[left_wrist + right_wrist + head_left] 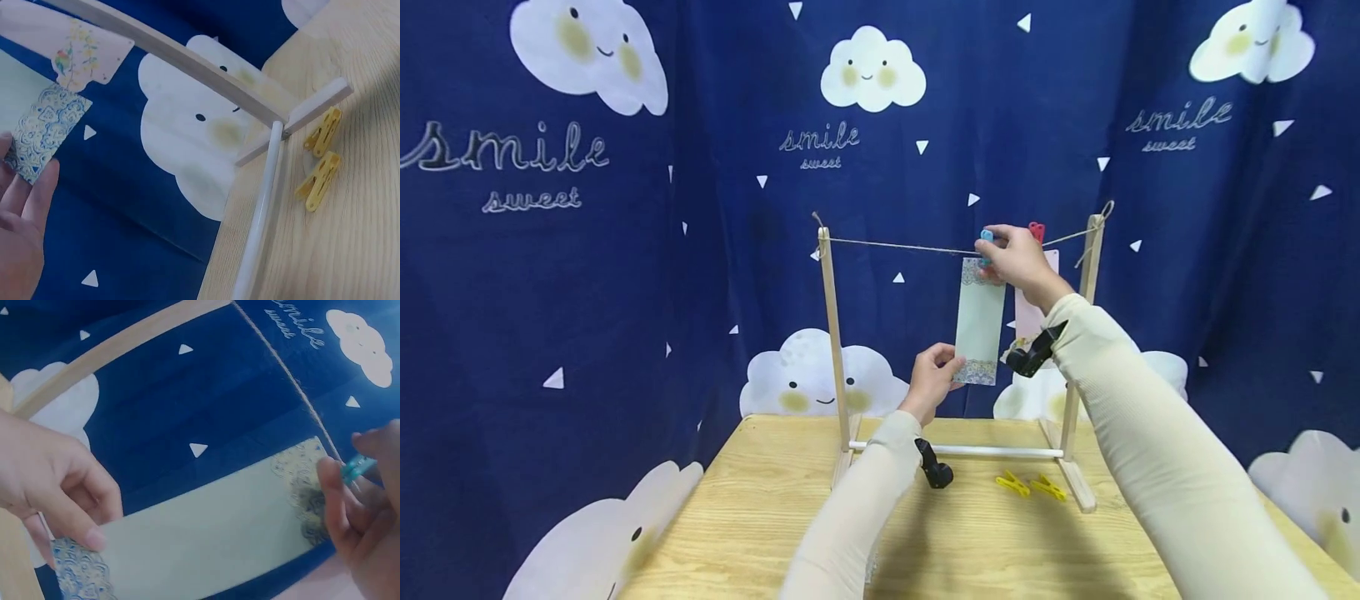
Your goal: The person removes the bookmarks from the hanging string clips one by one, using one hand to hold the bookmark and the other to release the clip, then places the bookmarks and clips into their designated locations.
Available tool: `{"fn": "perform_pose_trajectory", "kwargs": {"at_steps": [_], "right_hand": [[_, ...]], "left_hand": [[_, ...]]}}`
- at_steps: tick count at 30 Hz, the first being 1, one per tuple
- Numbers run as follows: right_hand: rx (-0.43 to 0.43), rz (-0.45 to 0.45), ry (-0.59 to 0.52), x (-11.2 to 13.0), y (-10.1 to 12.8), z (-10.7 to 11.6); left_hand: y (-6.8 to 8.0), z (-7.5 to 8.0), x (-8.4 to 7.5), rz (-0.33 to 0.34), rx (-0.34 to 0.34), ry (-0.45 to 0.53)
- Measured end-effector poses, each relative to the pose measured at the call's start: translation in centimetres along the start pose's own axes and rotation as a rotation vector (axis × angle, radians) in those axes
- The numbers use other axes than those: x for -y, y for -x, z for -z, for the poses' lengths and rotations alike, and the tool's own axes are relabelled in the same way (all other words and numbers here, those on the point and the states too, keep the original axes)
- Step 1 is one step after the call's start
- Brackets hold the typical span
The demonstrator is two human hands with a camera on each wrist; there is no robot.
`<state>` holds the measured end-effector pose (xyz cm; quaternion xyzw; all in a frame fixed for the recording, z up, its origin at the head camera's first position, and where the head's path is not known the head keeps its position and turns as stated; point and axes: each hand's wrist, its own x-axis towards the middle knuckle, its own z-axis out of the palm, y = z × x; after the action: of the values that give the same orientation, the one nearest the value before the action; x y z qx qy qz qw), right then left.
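- Left hand [934,377]: pinching bottom left corner of pale green card [980,321].
- Card: hanging at string [898,247], long axis vertical, patterned ends up and down.
- Right hand [1019,260]: gripping blue clip [987,237] at card's top.

Both arms are covered in long, close-fitting cream sleeves that run down to the wrists, the fabric smooth with only faint creases near the elbows. The left hand [934,377] and the right hand [1017,258] are bare, with no rings or gloves showing. A small black camera [1032,352] is strapped under the right wrist, and a matching black camera [934,467] hangs below the left wrist, each a chunky dark block against the pale sleeve.
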<state>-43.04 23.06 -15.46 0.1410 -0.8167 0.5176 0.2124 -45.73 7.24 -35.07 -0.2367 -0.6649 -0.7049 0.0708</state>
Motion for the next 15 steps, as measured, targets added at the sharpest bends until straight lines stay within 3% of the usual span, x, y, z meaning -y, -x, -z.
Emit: {"fn": "perform_pose_trajectory", "kwargs": {"at_steps": [8, 15], "right_hand": [[0.150, -0.048, -0.004, 0.2, 0.1, 1.8], [0.090, -0.012, 0.033, 0.9, 0.0, 2.4]], "left_hand": [[0.0, 0.6, -0.2, 0.019, 0.075, 0.076], [-0.1, 0.6, -0.6, 0.012, 0.091, 0.122]]}}
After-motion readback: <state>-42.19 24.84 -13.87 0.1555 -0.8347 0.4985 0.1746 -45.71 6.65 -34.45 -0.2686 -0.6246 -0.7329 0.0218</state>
